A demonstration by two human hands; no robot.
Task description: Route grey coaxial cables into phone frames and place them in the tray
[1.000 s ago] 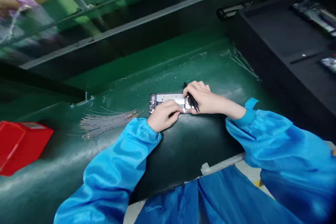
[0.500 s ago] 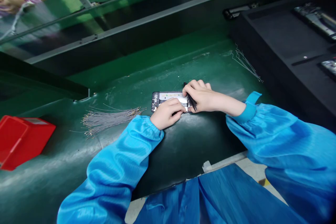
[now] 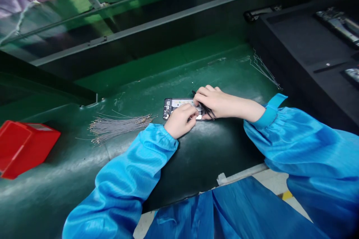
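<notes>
Green-matted desk (image 3: 196,157) on an assembly line, dark rail behind, black tray stack (image 3: 308,41) off to the right. Opened phone (image 3: 176,105) lies flat near the middle of the desk, back off, internals up; its long axis runs left-right across the view. Both hands sit over its right half, the left end stays uncovered.

Left hand (image 3: 181,120) comes in from the near-left, fingers curled down, fingertips pressing on the phone's near edge and middle; it pins the phone rather than wrapping around anything. Right hand (image 3: 214,102) comes in from the right along the phone's long axis, fingers closed in a pinch on black tweezers (image 3: 206,107), which slant down toward the phone's right end. Tweezer tips are hidden under the fingers, so contact with the board cannot be told.

Both hands touch the phone; the right one is nearer the right-end work spot, the left just beside it.

Bundle of thin wires (image 3: 117,126) lies left of the phone, apart from it. Red bin (image 3: 24,147) sits far left. A few more loose wires (image 3: 263,68) lie at the far right of the mat.
</notes>
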